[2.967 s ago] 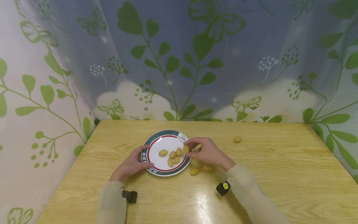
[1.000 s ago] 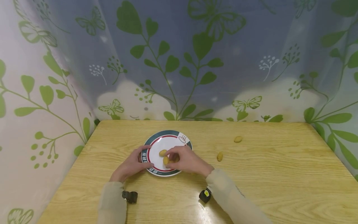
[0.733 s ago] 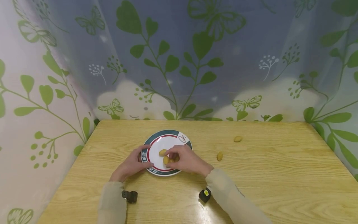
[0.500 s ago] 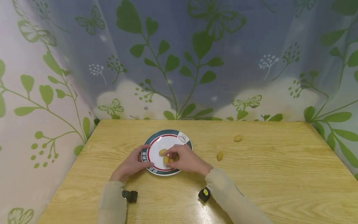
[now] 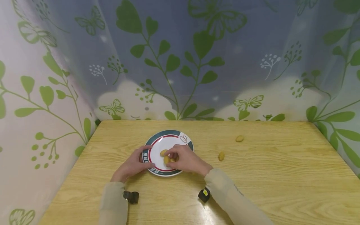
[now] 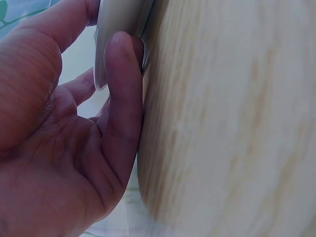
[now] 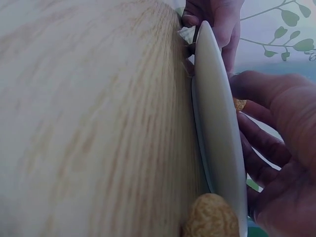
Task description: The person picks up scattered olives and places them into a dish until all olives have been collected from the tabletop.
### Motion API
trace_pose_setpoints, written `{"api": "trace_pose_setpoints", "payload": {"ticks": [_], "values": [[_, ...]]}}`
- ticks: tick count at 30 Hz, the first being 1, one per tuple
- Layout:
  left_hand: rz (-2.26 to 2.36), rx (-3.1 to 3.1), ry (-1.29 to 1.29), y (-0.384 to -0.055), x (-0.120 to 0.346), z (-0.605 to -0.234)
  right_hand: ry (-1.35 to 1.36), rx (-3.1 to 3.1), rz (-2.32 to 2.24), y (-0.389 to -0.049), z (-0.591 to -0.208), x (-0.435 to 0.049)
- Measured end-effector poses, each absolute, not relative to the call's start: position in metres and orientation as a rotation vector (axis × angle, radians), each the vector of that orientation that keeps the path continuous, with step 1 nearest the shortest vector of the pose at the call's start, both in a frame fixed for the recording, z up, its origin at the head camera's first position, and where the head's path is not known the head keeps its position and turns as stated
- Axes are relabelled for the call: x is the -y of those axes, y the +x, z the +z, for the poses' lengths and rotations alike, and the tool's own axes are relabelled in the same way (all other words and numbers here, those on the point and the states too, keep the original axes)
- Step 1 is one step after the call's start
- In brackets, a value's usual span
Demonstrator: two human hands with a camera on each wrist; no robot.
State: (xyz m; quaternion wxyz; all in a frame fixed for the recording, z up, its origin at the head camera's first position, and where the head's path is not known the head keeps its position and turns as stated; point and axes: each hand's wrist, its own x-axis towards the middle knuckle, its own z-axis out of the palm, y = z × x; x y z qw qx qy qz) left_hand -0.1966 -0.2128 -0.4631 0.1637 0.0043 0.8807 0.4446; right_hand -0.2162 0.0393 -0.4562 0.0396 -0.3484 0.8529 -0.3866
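My left hand [image 5: 132, 164] grips the left rim of a round white plate [image 5: 153, 140] with a dark green and red border. Seen from the left wrist, its fingers [image 6: 123, 98] curl at the plate's edge. Over the middle of the plate, my right hand [image 5: 185, 157] pinches a walnut [image 5: 166, 160], tan and wrinkled, between thumb and fingertips. Another walnut [image 5: 163, 152] lies on the plate just behind it. More walnuts on the plate are partly hidden by the right hand. In the right wrist view, a walnut [image 7: 212, 217] rests on the table beside the plate.
The wooden table [image 5: 281, 175] carries two more walnuts right of the plate, a nearer walnut [image 5: 221, 156] and a farther walnut [image 5: 239, 138]. A leaf-patterned curtain [image 5: 180, 62] hangs behind the table's back edge and along both sides.
Since three seconds ago, my right hand has moved left from the plate's right rim to its middle with a walnut. For the last second both hands have stayed nearly still.
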Motion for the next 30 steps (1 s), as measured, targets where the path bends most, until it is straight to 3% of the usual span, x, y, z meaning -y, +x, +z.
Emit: {"api": "trace_pose_setpoints", "payload": {"ticks": [22, 30], "values": [[1.266, -2.512, 0.007, -0.197, 0.212, -0.463, -0.969, -2.552, -1.225, -0.212, -0.447, -0.049], [1.274, -2.518, 0.039, -0.197, 0.213, -0.465, -1.068, -2.563, -1.325, -0.213, -0.447, -0.061]]}}
